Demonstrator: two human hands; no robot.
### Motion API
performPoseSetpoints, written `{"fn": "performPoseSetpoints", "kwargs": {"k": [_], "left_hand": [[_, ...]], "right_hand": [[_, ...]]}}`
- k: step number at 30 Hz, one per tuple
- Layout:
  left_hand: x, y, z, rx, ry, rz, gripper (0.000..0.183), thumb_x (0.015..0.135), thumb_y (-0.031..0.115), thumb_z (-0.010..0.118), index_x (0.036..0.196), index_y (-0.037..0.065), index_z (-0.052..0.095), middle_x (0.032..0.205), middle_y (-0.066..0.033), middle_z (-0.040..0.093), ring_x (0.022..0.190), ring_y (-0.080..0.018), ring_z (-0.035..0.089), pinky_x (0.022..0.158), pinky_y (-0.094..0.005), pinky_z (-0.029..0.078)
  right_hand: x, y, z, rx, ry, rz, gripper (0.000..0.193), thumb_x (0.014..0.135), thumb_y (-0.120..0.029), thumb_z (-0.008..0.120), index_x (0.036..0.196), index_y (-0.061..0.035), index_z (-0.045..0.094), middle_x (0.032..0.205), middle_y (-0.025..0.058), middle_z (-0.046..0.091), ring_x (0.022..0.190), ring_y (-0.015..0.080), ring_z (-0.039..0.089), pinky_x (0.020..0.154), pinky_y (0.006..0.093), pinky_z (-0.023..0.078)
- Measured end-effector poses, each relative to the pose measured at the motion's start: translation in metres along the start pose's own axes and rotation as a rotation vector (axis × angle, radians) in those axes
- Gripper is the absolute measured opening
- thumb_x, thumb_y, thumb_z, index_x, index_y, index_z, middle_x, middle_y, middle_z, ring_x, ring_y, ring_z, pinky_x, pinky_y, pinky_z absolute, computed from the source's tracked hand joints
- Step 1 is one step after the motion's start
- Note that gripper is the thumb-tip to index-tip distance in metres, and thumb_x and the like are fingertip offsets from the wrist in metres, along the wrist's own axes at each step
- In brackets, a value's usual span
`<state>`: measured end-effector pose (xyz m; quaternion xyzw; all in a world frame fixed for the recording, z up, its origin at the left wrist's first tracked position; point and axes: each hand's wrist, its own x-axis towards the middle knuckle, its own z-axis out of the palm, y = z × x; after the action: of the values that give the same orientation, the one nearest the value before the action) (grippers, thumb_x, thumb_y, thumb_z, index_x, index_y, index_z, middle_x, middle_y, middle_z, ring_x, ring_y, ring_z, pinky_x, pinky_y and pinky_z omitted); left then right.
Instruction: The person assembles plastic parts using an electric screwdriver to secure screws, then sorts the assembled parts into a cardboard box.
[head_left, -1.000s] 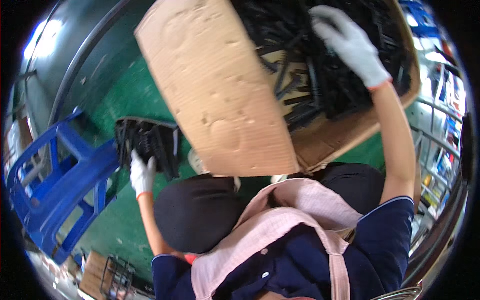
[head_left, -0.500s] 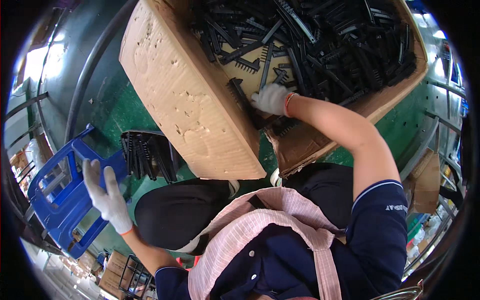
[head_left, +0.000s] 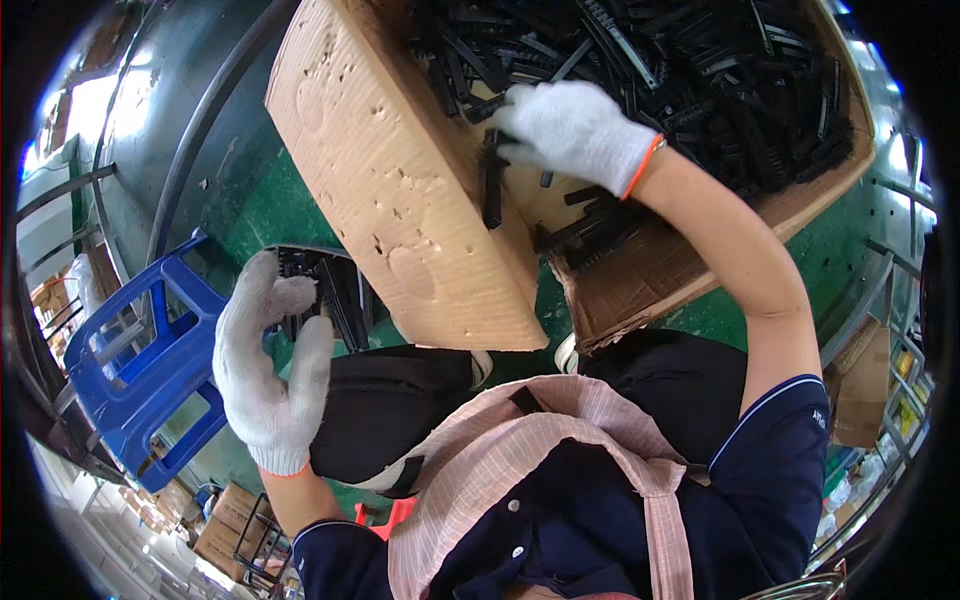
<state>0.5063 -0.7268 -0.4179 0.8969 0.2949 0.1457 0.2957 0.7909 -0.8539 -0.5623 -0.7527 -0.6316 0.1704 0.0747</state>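
While the right hand has drawn back from deep in the cardboard box toward its near-left corner, its grip is now closed on a black plastic strip hanging just below the fingers, so one part is picked out of the pile. Left hand has come up, open and empty, near the blue stool, well apart from the strip.

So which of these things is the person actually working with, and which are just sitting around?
In use:
- right hand, gloved, its grip on a long black plastic strip
- big brown cardboard box full of such strips
- left hand, gloved, open and holding nothing
- small black batch of strips beside it

Lying about:
- blue plastic stool
- smaller cardboard boxes at the right
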Motion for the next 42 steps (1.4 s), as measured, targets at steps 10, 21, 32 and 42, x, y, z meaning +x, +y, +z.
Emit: {"fn": "performPoseSetpoints", "kwargs": {"k": [10, 21, 32, 42], "left_hand": [[0.006, 0.006, 0.007, -0.013, -0.106, 0.061, 0.051, 0.073, -0.003, 0.072, 0.123, 0.000, 0.061, 0.088, -0.0099, 0.071, 0.081, -0.0217, 0.066, 0.080, -0.0332, 0.052], [0.008, 0.011, 0.009, -0.048, -0.146, 0.054, 0.048, 0.073, -0.005, 0.070, 0.120, -0.001, 0.063, 0.085, -0.0091, 0.070, 0.077, -0.0190, 0.065, 0.075, -0.0311, 0.051], [0.029, 0.044, 0.013, -1.439, -0.471, -0.619, 0.098, 0.091, 0.077, 0.033, 0.137, -0.009, 0.044, 0.131, -0.0184, 0.058, 0.110, -0.0304, 0.062, 0.096, -0.0436, 0.048], [0.053, 0.018, 0.033, -1.629, -0.179, -0.463, 0.031, 0.101, 0.016, 0.051, 0.131, 0.008, 0.050, 0.112, -0.0100, 0.062, 0.103, -0.0227, 0.059, 0.091, -0.0425, 0.048]], "right_hand": [[-0.010, 0.044, 0.133, -0.356, -0.445, -0.101, 0.019, 0.084, -0.011, 0.061, 0.097, -0.0035, 0.073, 0.095, 0.0124, 0.072, 0.089, 0.0277, 0.070, 0.075, 0.0372, 0.057], [0.000, 0.069, 0.034, 0.049, 0.333, -0.052, 0.029, 0.089, -0.031, 0.063, 0.107, -0.0088, 0.066, 0.100, 0.0109, 0.068, 0.094, 0.0274, 0.068, 0.078, 0.0379, 0.055], [-0.017, -0.052, -0.103, 0.219, 0.917, -0.789, 0.025, 0.080, -0.023, 0.065, 0.105, -0.0244, 0.066, 0.102, -0.0025, 0.065, 0.093, 0.0175, 0.065, 0.069, 0.0293, 0.056], [-0.005, 0.050, -0.059, 0.205, 0.676, -0.273, 0.031, 0.093, -0.021, 0.061, 0.123, -0.0120, 0.065, 0.106, 0.0115, 0.069, 0.097, 0.0306, 0.067, 0.082, 0.0379, 0.055]]}}
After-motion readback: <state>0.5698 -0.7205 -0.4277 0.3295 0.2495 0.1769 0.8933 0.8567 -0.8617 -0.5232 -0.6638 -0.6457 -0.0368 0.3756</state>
